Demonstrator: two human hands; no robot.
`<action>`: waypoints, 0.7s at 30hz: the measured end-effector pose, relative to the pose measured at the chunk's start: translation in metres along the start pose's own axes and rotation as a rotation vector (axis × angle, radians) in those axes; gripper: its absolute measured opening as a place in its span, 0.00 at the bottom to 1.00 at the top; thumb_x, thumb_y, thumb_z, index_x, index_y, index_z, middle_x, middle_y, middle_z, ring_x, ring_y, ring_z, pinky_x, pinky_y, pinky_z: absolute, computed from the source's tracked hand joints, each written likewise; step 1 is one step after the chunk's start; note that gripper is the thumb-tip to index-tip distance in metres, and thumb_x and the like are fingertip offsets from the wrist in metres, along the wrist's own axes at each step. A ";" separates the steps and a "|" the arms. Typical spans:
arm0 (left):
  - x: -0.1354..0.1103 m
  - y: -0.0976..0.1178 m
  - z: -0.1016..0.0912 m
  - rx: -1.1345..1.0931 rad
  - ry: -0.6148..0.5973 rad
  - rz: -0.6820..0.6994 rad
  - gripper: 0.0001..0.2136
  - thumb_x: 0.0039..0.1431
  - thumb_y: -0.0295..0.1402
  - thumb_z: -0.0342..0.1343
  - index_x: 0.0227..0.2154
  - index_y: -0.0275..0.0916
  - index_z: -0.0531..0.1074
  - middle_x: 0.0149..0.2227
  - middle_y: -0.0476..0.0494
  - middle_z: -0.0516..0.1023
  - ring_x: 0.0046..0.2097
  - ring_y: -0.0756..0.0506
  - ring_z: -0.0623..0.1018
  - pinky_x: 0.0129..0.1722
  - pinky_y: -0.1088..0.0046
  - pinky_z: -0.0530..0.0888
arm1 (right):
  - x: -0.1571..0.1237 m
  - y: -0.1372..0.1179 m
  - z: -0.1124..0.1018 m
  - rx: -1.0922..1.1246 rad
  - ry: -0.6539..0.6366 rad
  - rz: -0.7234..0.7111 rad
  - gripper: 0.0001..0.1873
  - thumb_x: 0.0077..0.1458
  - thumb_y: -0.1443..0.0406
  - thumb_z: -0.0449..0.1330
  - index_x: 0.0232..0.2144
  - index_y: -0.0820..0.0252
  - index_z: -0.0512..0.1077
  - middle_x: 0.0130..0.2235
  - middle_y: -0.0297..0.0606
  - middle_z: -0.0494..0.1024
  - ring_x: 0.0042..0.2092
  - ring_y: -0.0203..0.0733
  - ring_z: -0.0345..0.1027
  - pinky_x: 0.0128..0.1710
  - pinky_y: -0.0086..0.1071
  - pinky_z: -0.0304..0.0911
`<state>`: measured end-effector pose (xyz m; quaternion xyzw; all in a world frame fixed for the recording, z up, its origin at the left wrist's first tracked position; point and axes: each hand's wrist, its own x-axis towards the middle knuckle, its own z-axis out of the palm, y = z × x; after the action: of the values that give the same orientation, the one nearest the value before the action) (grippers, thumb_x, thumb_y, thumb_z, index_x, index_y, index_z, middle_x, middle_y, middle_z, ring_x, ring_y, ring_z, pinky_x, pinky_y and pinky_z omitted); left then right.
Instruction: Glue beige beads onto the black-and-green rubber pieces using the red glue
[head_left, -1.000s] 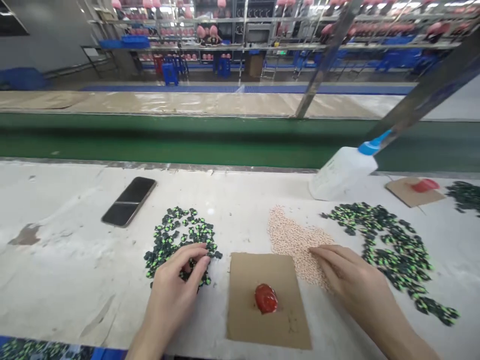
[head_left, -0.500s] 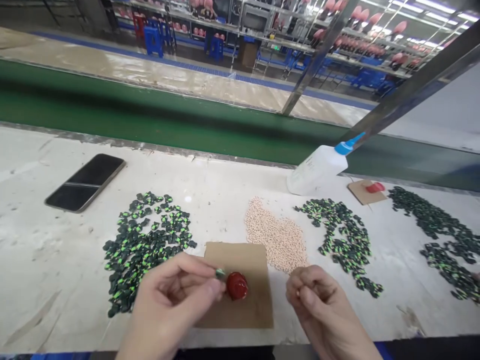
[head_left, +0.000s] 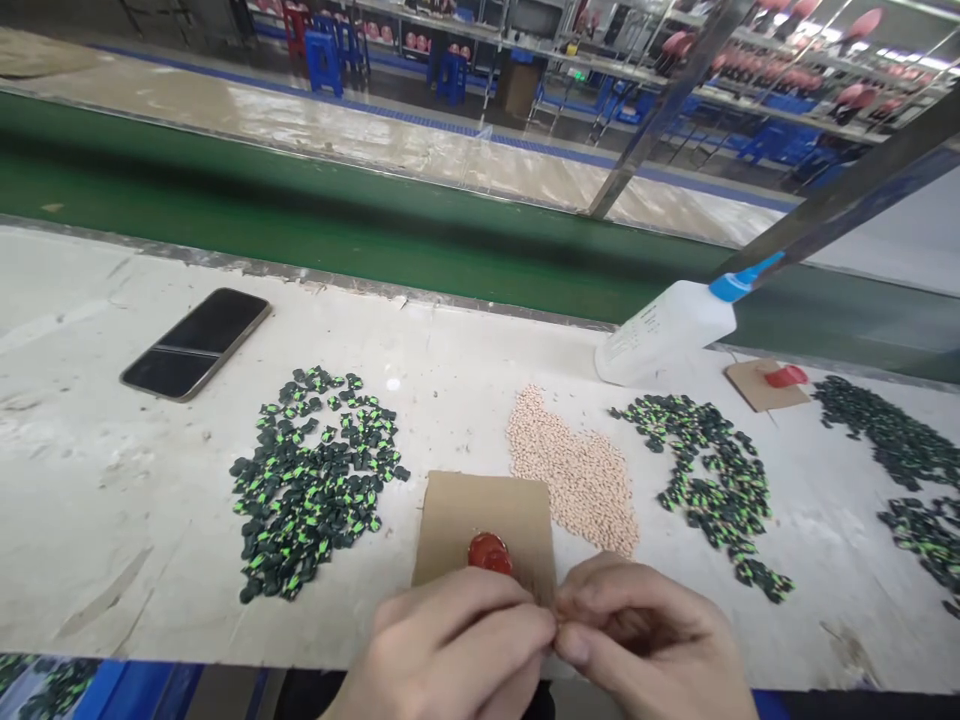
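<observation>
My left hand [head_left: 457,645] and my right hand [head_left: 649,635] meet at the fingertips over the near edge of the brown cardboard square [head_left: 480,490]. The left fingers are closed in a pinch. Half a second ago a small dark green piece showed in them; now the fingers cover it. My right thumb and forefinger are also pinched, on what looks like a tiny beige bead, mostly hidden. Just behind the left fingers, a round red cap with glossy red contents [head_left: 489,552] sits on the cardboard. Beige beads [head_left: 574,470] lie heaped beyond my right hand.
Dark green pieces with bright green marks [head_left: 315,480] spread at left, with another pile [head_left: 712,475] at right. A phone [head_left: 196,343] lies at far left. A white bottle with blue nozzle [head_left: 667,330] stands at the back, near a small cardboard with a red cap [head_left: 786,376].
My left hand has moved right and toward me, past the red cap, bringing its fingertips against those of my right hand. The green piece has gone out of sight. The view has shifted slightly.
</observation>
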<state>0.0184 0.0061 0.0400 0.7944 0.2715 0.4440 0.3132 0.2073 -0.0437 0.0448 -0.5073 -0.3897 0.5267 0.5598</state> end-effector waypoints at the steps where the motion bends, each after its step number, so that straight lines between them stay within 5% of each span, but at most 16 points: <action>1: 0.000 0.000 0.000 0.000 0.005 0.004 0.10 0.62 0.16 0.60 0.39 0.36 0.79 0.35 0.43 0.85 0.32 0.50 0.84 0.38 0.83 0.81 | 0.000 0.000 0.000 -0.025 0.004 -0.011 0.15 0.49 0.70 0.78 0.34 0.41 0.87 0.33 0.32 0.88 0.32 0.36 0.83 0.32 0.21 0.78; 6: -0.005 0.000 0.006 -0.093 0.143 -0.086 0.11 0.60 0.15 0.59 0.37 0.38 0.78 0.34 0.46 0.84 0.31 0.52 0.83 0.36 0.85 0.81 | -0.003 0.004 0.006 -0.072 -0.022 -0.059 0.05 0.61 0.62 0.70 0.38 0.42 0.86 0.39 0.36 0.86 0.38 0.37 0.83 0.40 0.23 0.79; 11: -0.012 -0.001 0.010 -0.077 0.165 -0.108 0.11 0.61 0.16 0.59 0.37 0.38 0.79 0.34 0.46 0.84 0.31 0.52 0.83 0.37 0.84 0.81 | -0.008 0.008 0.009 -0.102 -0.085 -0.061 0.11 0.61 0.68 0.69 0.39 0.43 0.85 0.39 0.37 0.86 0.41 0.38 0.83 0.43 0.25 0.79; 15: -0.013 -0.002 0.002 -0.138 0.065 -0.150 0.11 0.61 0.16 0.59 0.38 0.37 0.79 0.35 0.44 0.85 0.30 0.51 0.84 0.36 0.82 0.82 | -0.009 0.004 0.011 -0.202 -0.091 -0.090 0.13 0.60 0.73 0.67 0.39 0.47 0.85 0.38 0.39 0.86 0.40 0.40 0.83 0.42 0.27 0.80; 21: -0.006 0.000 -0.014 -0.331 -0.068 -0.428 0.11 0.59 0.19 0.61 0.32 0.41 0.83 0.31 0.47 0.85 0.27 0.50 0.81 0.31 0.82 0.80 | -0.006 -0.006 0.014 -0.381 -0.113 -0.139 0.14 0.57 0.74 0.69 0.36 0.46 0.85 0.34 0.37 0.86 0.33 0.41 0.82 0.34 0.29 0.80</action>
<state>0.0038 0.0052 0.0426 0.6711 0.3465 0.3792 0.5345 0.1941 -0.0470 0.0534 -0.5456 -0.5469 0.4313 0.4661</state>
